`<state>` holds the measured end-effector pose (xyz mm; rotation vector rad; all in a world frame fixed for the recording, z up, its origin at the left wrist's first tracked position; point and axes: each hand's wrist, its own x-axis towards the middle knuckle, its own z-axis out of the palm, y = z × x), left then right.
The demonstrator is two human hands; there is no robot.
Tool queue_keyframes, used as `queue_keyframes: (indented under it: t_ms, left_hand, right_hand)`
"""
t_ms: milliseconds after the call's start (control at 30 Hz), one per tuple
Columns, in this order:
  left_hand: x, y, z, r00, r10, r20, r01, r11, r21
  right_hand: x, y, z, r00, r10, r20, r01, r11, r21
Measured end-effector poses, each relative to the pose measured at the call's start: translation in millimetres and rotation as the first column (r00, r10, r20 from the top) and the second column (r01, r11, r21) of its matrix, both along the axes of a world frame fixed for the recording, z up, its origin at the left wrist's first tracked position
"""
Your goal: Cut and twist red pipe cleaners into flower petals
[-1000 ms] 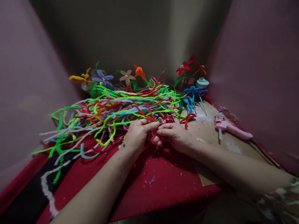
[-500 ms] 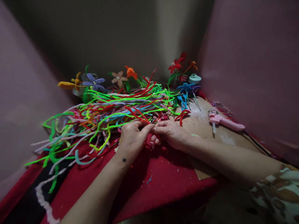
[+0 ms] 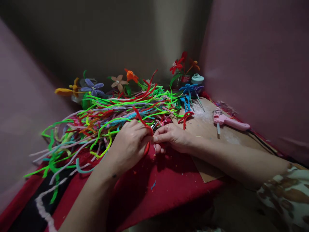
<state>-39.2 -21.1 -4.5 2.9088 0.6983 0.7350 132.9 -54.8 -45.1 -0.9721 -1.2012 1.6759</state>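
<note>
The left hand (image 3: 130,140) is closed around a red fuzzy stem (image 3: 138,116), which sticks up above its fingers. The right hand (image 3: 171,137) meets it, fingertips close together; what they pinch, I cannot tell. Just behind lies a pile of colourful stems (image 3: 130,104); rightward, a pink glue gun (image 3: 233,123) rests on brown board (image 3: 206,170).

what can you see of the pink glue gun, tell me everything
The pink glue gun looks like plastic. It lies on the brown board, with its head toward the left of the picture and its handle running right. Dark smudges or markings show on the head, too blurred to read. A pale, translucent stick juts from it toward the viewer. A black cord leads from the handle's end. Neither the left hand nor the right hand touches it.
</note>
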Motion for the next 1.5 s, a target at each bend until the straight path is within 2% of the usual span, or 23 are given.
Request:
queue_keyframes:
  t_ms: [100, 167, 233, 300, 333, 367, 400, 433, 467, 533, 633, 700, 767, 833, 967, 1033, 1100, 1167, 1233, 1300, 1333, 1400, 1500]
  left_hand:
    - [1.7, -7.2, 1.3, 0.991, 0.128, -0.024, -0.130, 0.983, -0.126]
    - [3.3, -9.5, 2.1, 0.974, 0.228, 0.012, -0.205, 0.897, -0.392]
    - [5.5, -8.9, 1.1, 0.943, 0.327, 0.058, -0.190, 0.675, -0.713]
    - [8.3, -6.4, -2.3, 0.908, 0.394, 0.144, -0.005, 0.353, -0.936]
    - [9.8, -5.0, -4.4, 0.888, 0.421, 0.185, 0.105, 0.206, -0.973]
    - [11.3, -4.0, -6.4, 0.871, 0.440, 0.218, 0.196, 0.097, -0.976]
    - [12.6, -3.5, -7.9, 0.857, 0.453, 0.246, 0.262, 0.028, -0.965]
    - [13.4, -3.5, -8.7, 0.850, 0.455, 0.263, 0.297, -0.003, -0.955]
    - [13.6, -4.1, -8.7, 0.848, 0.455, 0.270, 0.298, 0.010, -0.954]
    - [12.2, -6.4, -6.2, 0.832, 0.466, 0.300, 0.253, 0.163, -0.954]
    - [6.8, -10.3, 0.6, 0.809, 0.416, 0.415, 0.102, 0.597, -0.796]
    - [3.2, -11.3, 4.5, 0.856, 0.249, 0.454, 0.069, 0.815, -0.576]
    - [0.7, -10.4, 6.9, 0.910, 0.076, 0.407, 0.093, 0.921, -0.379]
    - [-0.6, -7.9, 7.4, 0.938, -0.005, 0.346, 0.097, 0.964, -0.248]
    - [-2.1, -4.0, 6.0, 0.955, -0.044, 0.292, 0.102, 0.977, -0.186]
    - [-2.4, -5.0, 5.7, 0.962, -0.040, 0.269, 0.110, 0.961, -0.253]
    - [-2.0, -7.6, 5.6, 0.973, 0.009, 0.229, 0.082, 0.918, -0.388]
    - [-0.5, -10.3, 5.0, 0.977, 0.085, 0.196, 0.041, 0.827, -0.561]
    - [1.3, -11.8, 3.3, 0.968, 0.159, 0.192, 0.031, 0.687, -0.726]
    - [3.0, -11.6, 1.1, 0.955, 0.210, 0.209, 0.067, 0.535, -0.842]
    - [3.7, -11.0, 0.2, 0.949, 0.230, 0.217, 0.083, 0.480, -0.873]
    - [4.3, -9.8, -0.4, 0.938, 0.261, 0.228, 0.090, 0.451, -0.888]
    - [4.0, -8.4, 1.3, 0.917, 0.311, 0.250, 0.058, 0.517, -0.854]
  right_hand:
    - [-0.4, -2.8, 1.8, 0.991, -0.008, 0.136, -0.004, 0.996, 0.089]
    - [-0.9, -6.2, 2.3, 0.946, -0.085, 0.312, 0.002, 0.967, 0.256]
    - [-0.7, -10.3, 2.2, 0.819, -0.291, 0.494, -0.017, 0.849, 0.528]
    - [0.2, -14.0, 1.5, 0.650, -0.528, 0.547, -0.115, 0.643, 0.757]
    - [0.9, -15.4, 1.2, 0.587, -0.611, 0.531, -0.170, 0.549, 0.819]
    - [1.6, -16.5, 1.0, 0.546, -0.666, 0.509, -0.212, 0.478, 0.852]
    - [2.1, -17.1, 1.1, 0.523, -0.699, 0.487, -0.237, 0.429, 0.871]
    - [2.4, -17.4, 1.5, 0.520, -0.716, 0.467, -0.240, 0.402, 0.884]
    - [2.5, -17.5, 2.3, 0.538, -0.715, 0.447, -0.217, 0.395, 0.893]
    - [2.0, -17.1, 5.1, 0.632, -0.657, 0.410, -0.104, 0.453, 0.886]
    - [0.4, -15.9, 10.5, 0.823, -0.462, 0.331, 0.088, 0.679, 0.729]
    - [-0.2, -14.6, 13.1, 0.913, -0.334, 0.235, 0.150, 0.809, 0.569]
    - [-0.1, -13.2, 14.3, 0.959, -0.247, 0.141, 0.160, 0.879, 0.449]
    - [0.5, -12.2, 14.7, 0.974, -0.198, 0.108, 0.140, 0.906, 0.401]
    - [1.6, -13.9, 16.1, 0.960, -0.200, 0.197, 0.083, 0.872, 0.483]
    - [1.4, -16.3, 16.3, 0.911, -0.290, 0.293, 0.059, 0.795, 0.604]
    - [0.7, -18.6, 14.4, 0.824, -0.426, 0.372, 0.012, 0.671, 0.742]
    - [0.0, -20.0, 10.2, 0.737, -0.557, 0.384, -0.053, 0.519, 0.853]
    - [-0.7, -20.4, 5.2, 0.672, -0.653, 0.350, -0.121, 0.370, 0.921]
    - [-1.1, -20.0, 2.1, 0.634, -0.703, 0.323, -0.158, 0.291, 0.943]
    - [-1.2, -19.6, 1.9, 0.633, -0.704, 0.321, -0.149, 0.296, 0.944]
    - [-1.2, -18.1, 4.4, 0.688, -0.641, 0.341, -0.062, 0.415, 0.907]
    - [0.0, -13.6, 11.8, 0.880, -0.370, 0.298, 0.109, 0.767, 0.632]
